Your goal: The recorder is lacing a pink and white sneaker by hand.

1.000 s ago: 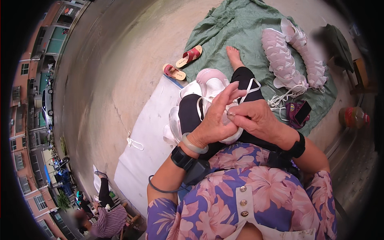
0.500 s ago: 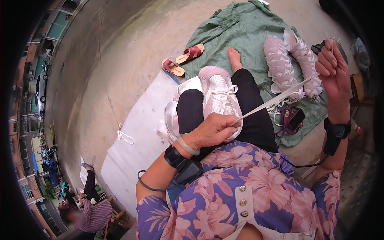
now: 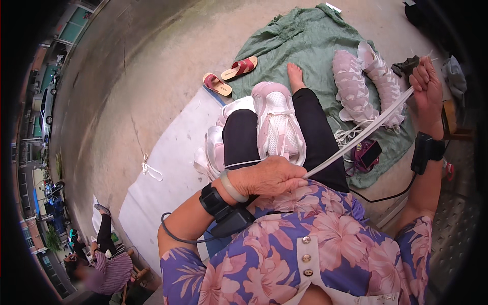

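Note:
A white and pink sneaker [image 3: 277, 122] lies on my lap between my black-trousered legs. My left hand [image 3: 269, 178] rests at its near end, closed on a white shoelace [image 3: 356, 140]. The lace runs taut up to the right, where my right hand [image 3: 427, 89] is raised and pinches its far end. A second pale sneaker [image 3: 216, 147] sits beside my left knee. Both wrists carry black bands.
A green cloth [image 3: 305, 40] is spread ahead with two upright stacks of pale shoe uppers [image 3: 366, 84], loose laces and a small dark device [image 3: 367, 155]. Red sandals [image 3: 231, 75] lie on concrete. A white sheet [image 3: 168, 178] lies left. A seated person [image 3: 104, 264] is far below.
My right hand left the sneaker and swung out and up to the right, drawing the white lace taut. My left hand stayed at the sneaker's near end.

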Available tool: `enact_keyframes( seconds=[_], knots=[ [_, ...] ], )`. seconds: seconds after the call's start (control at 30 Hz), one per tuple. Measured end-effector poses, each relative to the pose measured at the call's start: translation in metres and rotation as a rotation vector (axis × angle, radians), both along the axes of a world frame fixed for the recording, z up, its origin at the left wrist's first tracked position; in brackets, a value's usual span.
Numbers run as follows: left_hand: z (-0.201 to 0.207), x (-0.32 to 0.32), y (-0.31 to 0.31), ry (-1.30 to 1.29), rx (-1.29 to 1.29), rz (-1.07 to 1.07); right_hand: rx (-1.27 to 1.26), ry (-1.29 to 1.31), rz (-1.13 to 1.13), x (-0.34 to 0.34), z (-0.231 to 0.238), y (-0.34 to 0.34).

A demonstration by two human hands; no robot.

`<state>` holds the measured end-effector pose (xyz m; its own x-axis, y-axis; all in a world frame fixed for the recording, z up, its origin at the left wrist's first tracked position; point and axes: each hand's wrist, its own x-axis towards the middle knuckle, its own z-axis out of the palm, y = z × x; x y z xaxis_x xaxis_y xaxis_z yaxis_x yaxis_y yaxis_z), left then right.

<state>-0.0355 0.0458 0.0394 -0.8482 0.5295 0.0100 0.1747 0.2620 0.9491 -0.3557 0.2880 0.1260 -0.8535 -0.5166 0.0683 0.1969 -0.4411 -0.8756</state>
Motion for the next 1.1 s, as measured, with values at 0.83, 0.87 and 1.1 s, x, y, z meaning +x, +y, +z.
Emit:
enact_keyframes(
  seconds=[0.83, 0.87, 1.1],
  knots=[
    [-0.031, -0.011, 0.009, -0.478, 0.418, 0.148, 0.968, 1.37, 0.414, 0.158, -0.145, -0.174],
    [-0.032, -0.011, 0.009, -0.481, 0.435, 0.146, 1.057, 1.45, 0.489, 0.162, -0.142, -0.178],
    [-0.04, -0.009, 0.009, -0.45, 0.453, 0.152, 1.106, 1.779, 0.662, 0.169, -0.135, -0.199]
  ],
)
